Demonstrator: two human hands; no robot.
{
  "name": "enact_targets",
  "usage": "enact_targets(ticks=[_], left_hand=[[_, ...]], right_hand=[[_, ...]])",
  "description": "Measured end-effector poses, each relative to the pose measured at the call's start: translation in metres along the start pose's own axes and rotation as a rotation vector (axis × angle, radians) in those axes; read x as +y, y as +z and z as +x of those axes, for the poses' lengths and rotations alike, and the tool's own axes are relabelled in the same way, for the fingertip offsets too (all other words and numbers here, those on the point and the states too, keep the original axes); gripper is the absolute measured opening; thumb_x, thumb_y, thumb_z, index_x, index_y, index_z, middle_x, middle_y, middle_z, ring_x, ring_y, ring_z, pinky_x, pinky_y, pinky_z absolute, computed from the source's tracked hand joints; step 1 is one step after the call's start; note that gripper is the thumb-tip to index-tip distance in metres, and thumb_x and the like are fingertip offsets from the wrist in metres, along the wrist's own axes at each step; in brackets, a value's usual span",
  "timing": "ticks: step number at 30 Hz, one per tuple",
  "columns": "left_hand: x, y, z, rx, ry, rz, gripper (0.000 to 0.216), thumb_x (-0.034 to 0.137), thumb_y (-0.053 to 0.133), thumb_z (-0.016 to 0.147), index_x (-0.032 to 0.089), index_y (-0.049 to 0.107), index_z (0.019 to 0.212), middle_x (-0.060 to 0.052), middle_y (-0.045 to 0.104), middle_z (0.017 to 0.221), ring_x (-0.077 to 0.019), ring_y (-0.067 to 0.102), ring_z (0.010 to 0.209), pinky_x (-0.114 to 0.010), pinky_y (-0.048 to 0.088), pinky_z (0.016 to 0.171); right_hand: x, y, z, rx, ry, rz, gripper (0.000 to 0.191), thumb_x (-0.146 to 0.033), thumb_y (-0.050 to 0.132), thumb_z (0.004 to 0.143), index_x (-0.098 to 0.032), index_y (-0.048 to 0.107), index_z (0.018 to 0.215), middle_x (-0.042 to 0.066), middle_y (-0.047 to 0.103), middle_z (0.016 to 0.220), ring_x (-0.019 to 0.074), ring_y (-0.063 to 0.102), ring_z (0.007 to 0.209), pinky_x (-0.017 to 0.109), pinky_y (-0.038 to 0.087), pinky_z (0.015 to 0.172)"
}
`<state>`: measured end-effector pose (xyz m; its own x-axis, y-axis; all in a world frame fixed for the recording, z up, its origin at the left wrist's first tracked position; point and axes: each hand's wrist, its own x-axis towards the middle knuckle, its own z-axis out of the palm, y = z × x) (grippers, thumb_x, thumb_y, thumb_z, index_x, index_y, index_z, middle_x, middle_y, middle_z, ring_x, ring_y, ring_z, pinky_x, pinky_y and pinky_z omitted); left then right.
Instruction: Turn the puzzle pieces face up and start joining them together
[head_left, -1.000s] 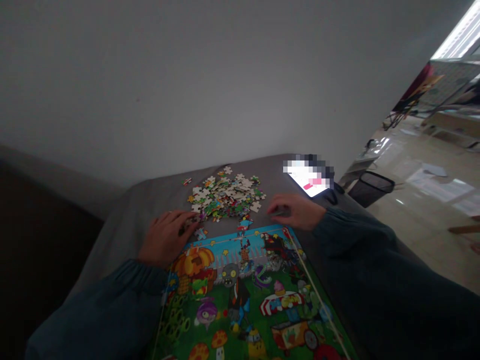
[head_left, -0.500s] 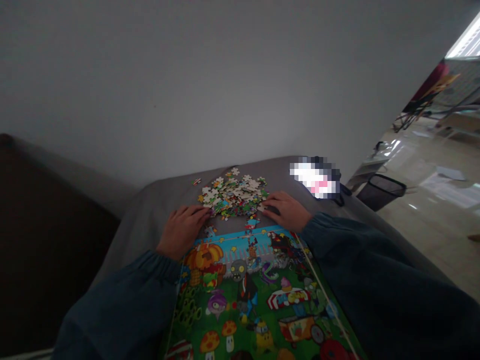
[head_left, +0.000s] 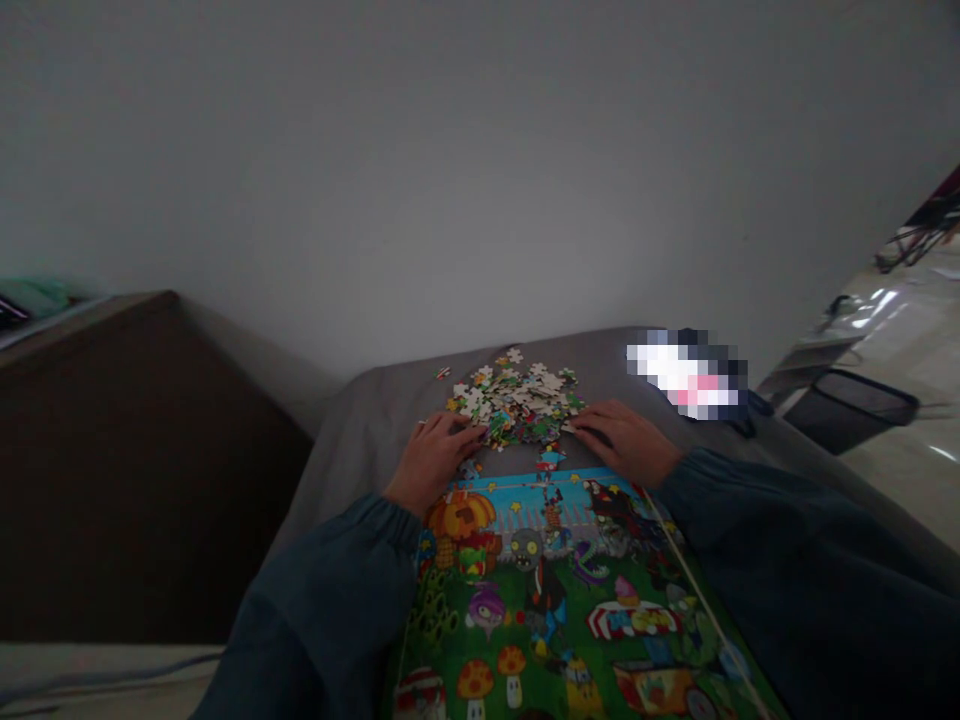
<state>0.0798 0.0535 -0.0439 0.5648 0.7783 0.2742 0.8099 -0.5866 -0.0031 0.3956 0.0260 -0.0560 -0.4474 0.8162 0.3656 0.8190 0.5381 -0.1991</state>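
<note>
While the left hand, fingers close together, lies at the left edge of the pile, the right hand touches a piece at its right; whether either grips, I cannot tell. Cloth shows between pile and the board's far edge, spreading right to a lit screen

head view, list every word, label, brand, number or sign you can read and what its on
No text can be read for certain.
Striped awning on the cartoon picture board: coloured shapes that may be letters, too blurred to read.
Lit screen: blocked out by pixelation, nothing legible.
Puzzle pieces: too small to make out any print.
</note>
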Motion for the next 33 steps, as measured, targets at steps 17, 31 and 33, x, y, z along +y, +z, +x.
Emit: enact_targets(ticks=[17, 31, 33], left_hand=[[0.003, -0.003, -0.002, -0.024, 0.081, -0.008, 0.033, 0.021, 0.046, 0.097, 0.029, 0.052, 0.128, -0.004, 0.056, 0.136, -0.0218, 0.053, 0.121, -0.041, 0.042, 0.097], [-0.004, 0.012, 0.006, 0.042, 0.037, -0.119, 0.027, 0.033, 0.047, 0.097, 0.028, 0.064, 0.118, -0.003, 0.063, 0.125, -0.0205, 0.06, 0.11, -0.036, 0.048, 0.094], [-0.004, 0.012, 0.008, 0.051, 0.028, -0.139, 0.026, 0.033, 0.048, 0.097, 0.028, 0.067, 0.114, -0.003, 0.065, 0.121, -0.0204, 0.061, 0.108, -0.035, 0.048, 0.093]], right_hand=[[0.001, 0.0, -0.002, 0.064, 0.11, 0.082, 0.032, -0.033, 0.036, 0.096, -0.019, 0.063, 0.088, 0.009, 0.068, 0.088, 0.0228, 0.062, 0.085, 0.036, 0.047, 0.08], [0.003, 0.0, -0.002, 0.044, 0.101, 0.077, 0.032, -0.034, 0.035, 0.097, -0.018, 0.062, 0.088, 0.01, 0.067, 0.086, 0.0228, 0.06, 0.084, 0.035, 0.046, 0.079], [0.003, 0.0, -0.002, 0.044, 0.106, 0.077, 0.032, -0.034, 0.035, 0.097, -0.019, 0.062, 0.087, 0.009, 0.067, 0.085, 0.0227, 0.06, 0.084, 0.035, 0.045, 0.079]])
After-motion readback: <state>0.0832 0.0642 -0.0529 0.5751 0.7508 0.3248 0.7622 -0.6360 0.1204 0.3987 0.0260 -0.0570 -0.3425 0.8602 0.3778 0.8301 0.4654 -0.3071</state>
